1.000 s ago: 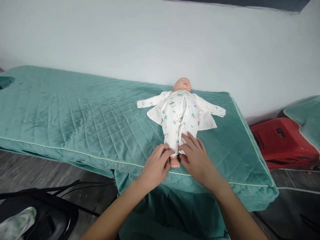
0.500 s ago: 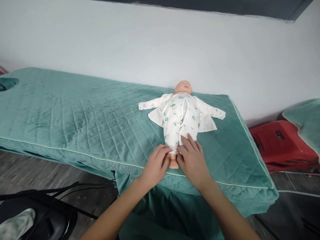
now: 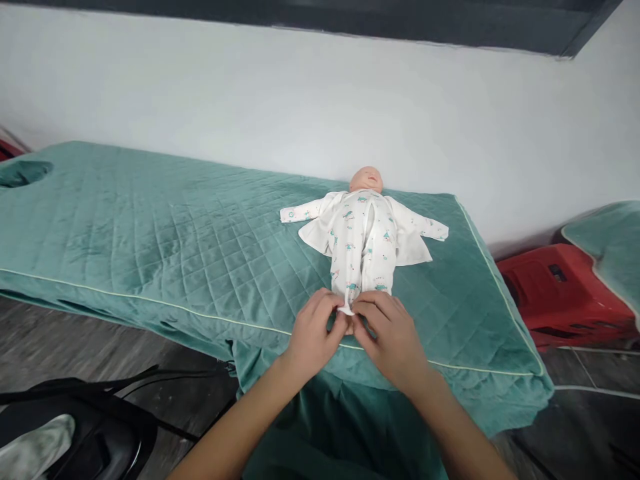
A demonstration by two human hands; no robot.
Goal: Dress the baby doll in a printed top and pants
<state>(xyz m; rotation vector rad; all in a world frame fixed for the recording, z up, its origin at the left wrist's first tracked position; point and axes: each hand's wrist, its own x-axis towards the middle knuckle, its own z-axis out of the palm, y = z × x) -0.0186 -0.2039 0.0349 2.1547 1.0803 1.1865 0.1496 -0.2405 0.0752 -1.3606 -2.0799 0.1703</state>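
A baby doll (image 3: pixel 367 179) lies face up, its head toward the wall, dressed in a white printed jacket (image 3: pixel 415 245) with the sleeves spread out. White printed baby pants (image 3: pixel 349 250) cover its front from the chest down to the ankles. My left hand (image 3: pixel 316 331) pinches one side of a pant-leg cuff near the doll's foot. On the cuff's other side, the fingertips of my right hand (image 3: pixel 387 337) are closed on the fabric. Between my hands the foot is mostly hidden.
The doll rests on a bed with a green quilted cover (image 3: pixel 200 233) against a white wall (image 3: pixel 320 107). A red plastic stool (image 3: pixel 555 287) stands to the right. At lower left is a black chair (image 3: pixel 85 427) with a cloth (image 3: pixel 40 450) on it.
My right hand's raised fingers have come down onto the cuff. The cuff is stretched a little lower, covering more of the ankle. The view has tilted slightly.
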